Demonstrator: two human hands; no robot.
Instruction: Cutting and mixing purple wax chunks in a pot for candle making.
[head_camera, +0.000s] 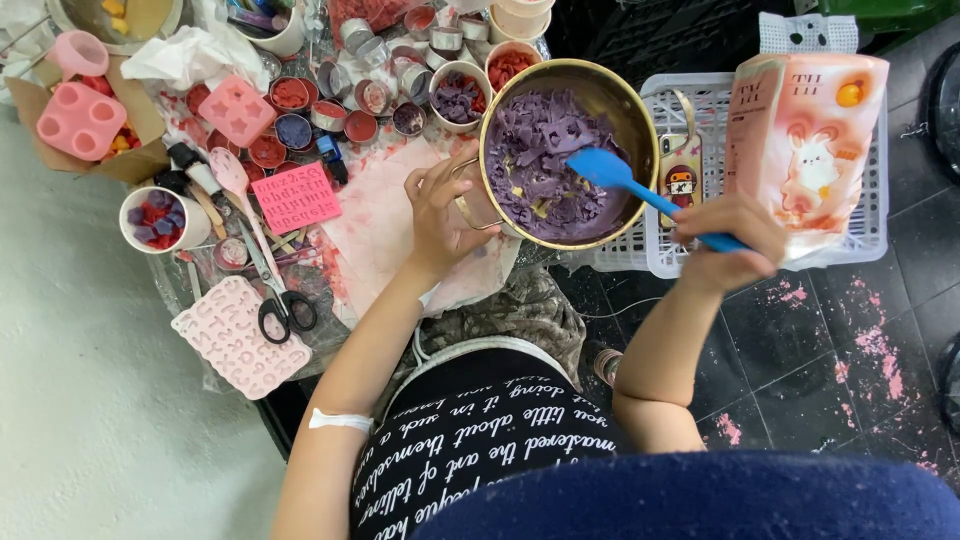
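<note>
While seen from the head camera, looking straight down: left hand (437, 215) clasped around the handle at the rim of a gold metal bowl (610, 95), thumb and fingers closed on it, bowl held above the lap and over the near edge of the table (390, 215). Inside the bowl, a mass of purple shavings (540, 165) with a few yellow flecks, heaped toward the left and lower wall. Right hand (730, 240) clenched around the handle end of a blue spatula (640, 190), blade resting on the purple shavings near the bowl's middle, handle slanting down and to the right across the rim. Behind the right hand, a white plastic basket (868, 200) carrying a pink carton with a rabbit picture (810, 140), tilted, and a small phone case (680, 170) lying beside the bowl. On the table to the left: scissors with black handles (285, 305), a pale pink letter mould (235, 335), a bright pink letter mould (295, 197), a white cup of red and purple pieces (160, 218), many small round tins of red and purple wax (300, 115). Below, black floor tiles (830, 340) spotted with pink.
</note>
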